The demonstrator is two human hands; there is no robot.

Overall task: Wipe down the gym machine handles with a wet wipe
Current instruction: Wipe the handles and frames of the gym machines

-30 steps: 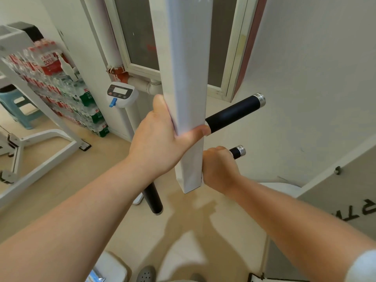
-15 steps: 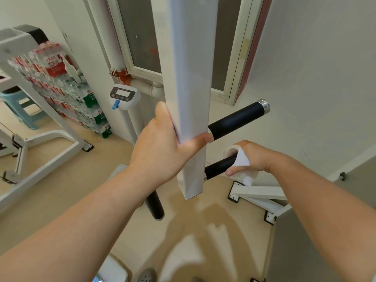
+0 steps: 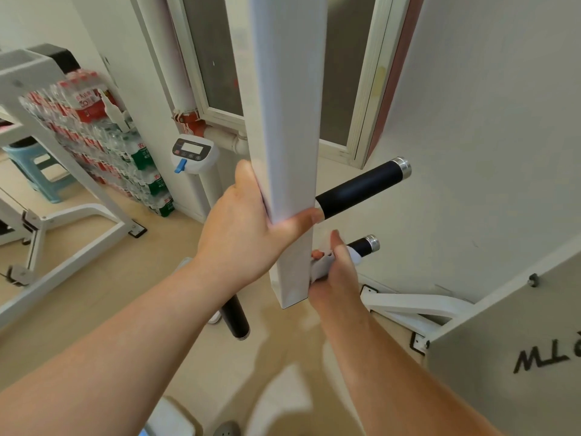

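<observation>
You are gripping the post (image 3: 284,152) with your left hand (image 3: 248,228) and wiping the lower handle (image 3: 361,247), your right hand (image 3: 338,272) clenching the wipe (image 3: 320,265); next, probably the upper handle (image 3: 361,187).

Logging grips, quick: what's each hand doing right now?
Left hand: closed around the white post.
Right hand: closed, holding the wipe on the lower handle.

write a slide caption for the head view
Left hand steadies the white post while the right hand wraps a wet wipe around the lower black handle.
</observation>
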